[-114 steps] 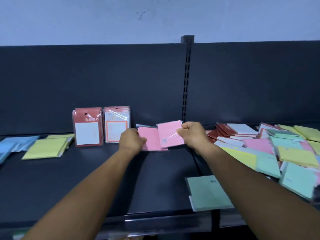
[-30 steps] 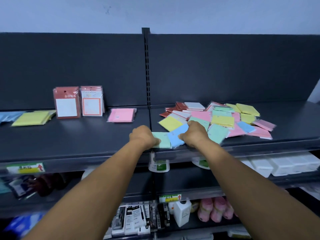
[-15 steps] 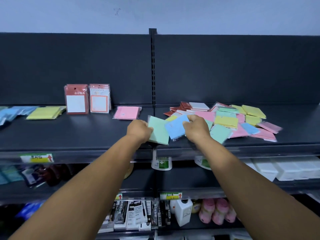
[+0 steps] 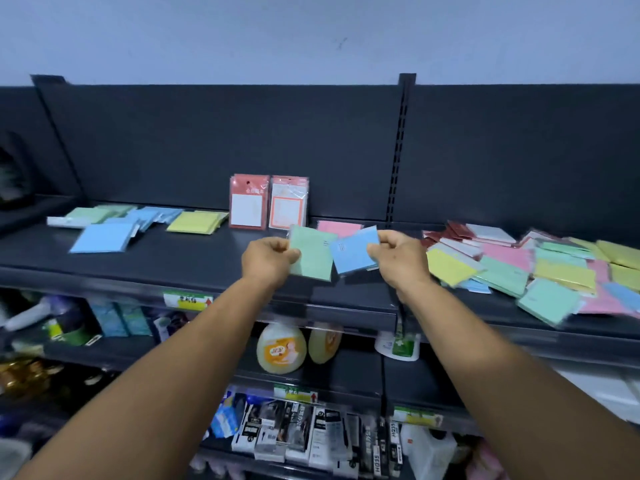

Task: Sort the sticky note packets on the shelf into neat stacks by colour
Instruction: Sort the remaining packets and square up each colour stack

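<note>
while the left hand [image 4: 268, 259] pinches one green packet [image 4: 311, 252] by its left edge and the right hand [image 4: 398, 259] pinches one blue packet [image 4: 354, 253] by its right edge, fingers curled onto the wrappers, both packets hang above the dark shelf [image 4: 194, 261] with their inner corners overlapping. on the shelf's left part lie a green stack [image 4: 86, 216], a loose blue stack [image 4: 110, 233], a yellow stack [image 4: 195, 221] and a pink stack [image 4: 337, 227] (partly hidden behind the held packets), with two red-framed packs [image 4: 269, 202] standing upright against the back panel. a mixed pile [image 4: 540, 268] of pink, green, yellow, blue and red packets sprawls on the right part, too jumbled and blurred to count.
</note>
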